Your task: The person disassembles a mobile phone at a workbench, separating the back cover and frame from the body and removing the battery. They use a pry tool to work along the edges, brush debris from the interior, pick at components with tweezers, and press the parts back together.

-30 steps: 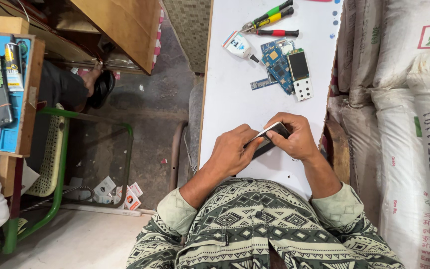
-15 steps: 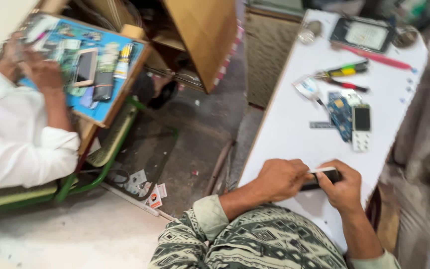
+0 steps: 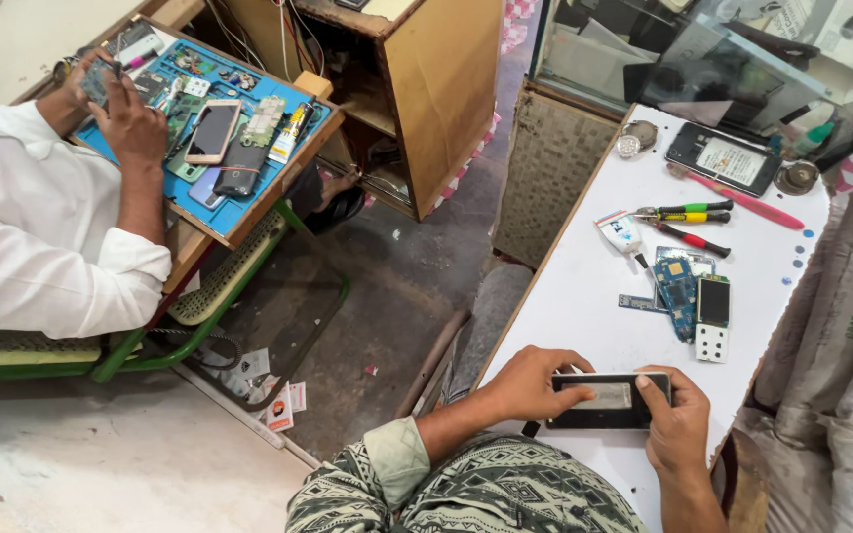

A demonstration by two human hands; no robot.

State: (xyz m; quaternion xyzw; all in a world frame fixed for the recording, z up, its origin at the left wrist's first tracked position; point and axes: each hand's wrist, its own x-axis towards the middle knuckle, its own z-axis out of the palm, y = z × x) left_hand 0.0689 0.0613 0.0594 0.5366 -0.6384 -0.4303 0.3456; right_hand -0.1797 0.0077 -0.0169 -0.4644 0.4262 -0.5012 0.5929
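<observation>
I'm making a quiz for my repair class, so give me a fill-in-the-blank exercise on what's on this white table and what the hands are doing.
1. Both hands, left hand and right hand, hold a black ____ flat on the white table.
2. The blue circuit board lies ____ the hands, farther up the table.
3. The pliers have yellow and ____ handles.
4. The person in the white shirt works over a ____ mat.

Missing words: phone; beyond; green; blue
</observation>
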